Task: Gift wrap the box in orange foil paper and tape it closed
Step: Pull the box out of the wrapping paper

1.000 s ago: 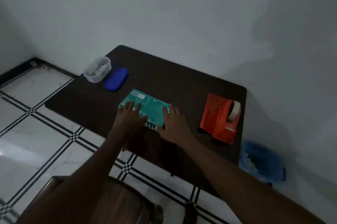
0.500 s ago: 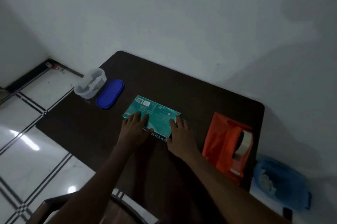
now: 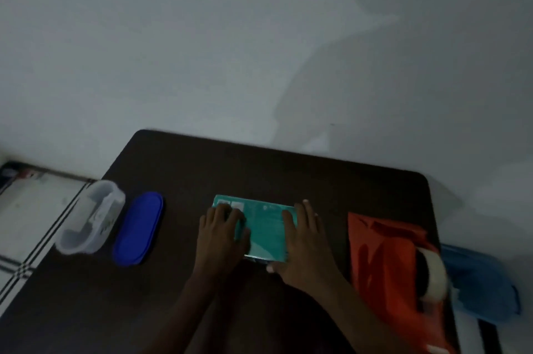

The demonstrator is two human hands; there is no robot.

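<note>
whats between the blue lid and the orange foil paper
In the head view, the teal box lies between blue lid and orange foil paper, with both hands on it.

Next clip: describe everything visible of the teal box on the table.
The flat rectangular teal box looks like printed cardboard, with small white label patches near its far left corner and faint printing across the top; the text is too blurred to read. It lies flat, unwrapped, near the middle of the dark brown table. The left hand rests on its left end with the fingers spread over the top, and the right hand lies flat along its right end. The orange foil paper lies apart, to its right.
</note>
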